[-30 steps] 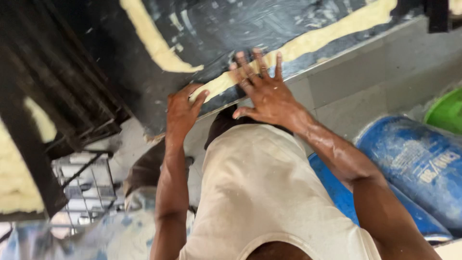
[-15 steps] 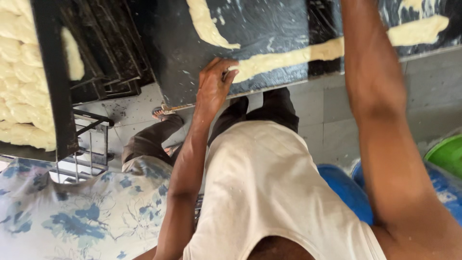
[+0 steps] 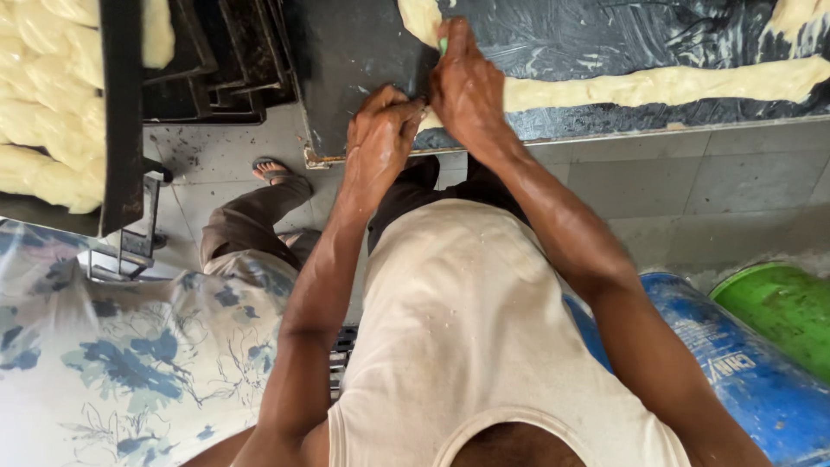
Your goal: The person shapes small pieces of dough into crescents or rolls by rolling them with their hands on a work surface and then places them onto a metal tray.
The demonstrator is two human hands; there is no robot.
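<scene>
The left hand point(image 3: 380, 130) is curled shut on the end of a long pale strip of soft dough point(image 3: 657, 85) at the near edge of a dark oiled metal worktop point(image 3: 363, 60). Touching it, the right hand point(image 3: 467, 82) grips a small green scraper point(image 3: 443, 45) against the dough.

At our lower right we see a blue drum point(image 3: 743, 372) bearing a pale printed label, just beside a green drum point(image 3: 778, 311).
</scene>
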